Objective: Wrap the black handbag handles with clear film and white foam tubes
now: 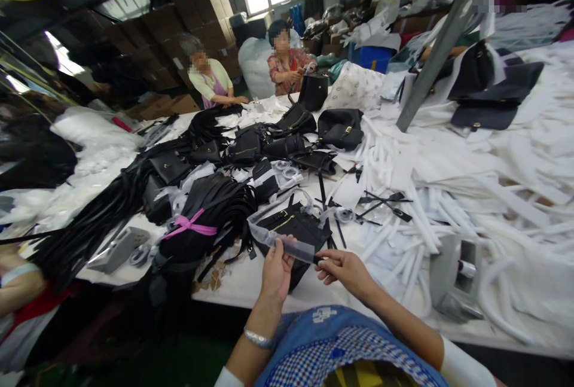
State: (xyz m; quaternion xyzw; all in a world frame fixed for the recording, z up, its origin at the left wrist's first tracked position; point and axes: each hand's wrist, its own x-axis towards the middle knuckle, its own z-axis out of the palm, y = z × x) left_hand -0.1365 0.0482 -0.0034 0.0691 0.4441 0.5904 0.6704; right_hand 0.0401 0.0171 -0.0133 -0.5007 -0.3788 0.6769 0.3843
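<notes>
A strip of clear plastic sleeve stretches between my two hands above the near edge of the table. My left hand is closed on the sleeve, thumb on top. Fingers of my right hand pinch a small black end at the sleeve's right side, seemingly a strap tip. Just behind them lies a black bag with a gold zipper and a buckle. To the left rests a bundle of black straps tied with a pink ribbon.
More black bags are spread across the white table. White tubes pile up on the right, near a grey tape dispenser; another dispenser stands left. A slanted metal post rises at right. Several people are around the table.
</notes>
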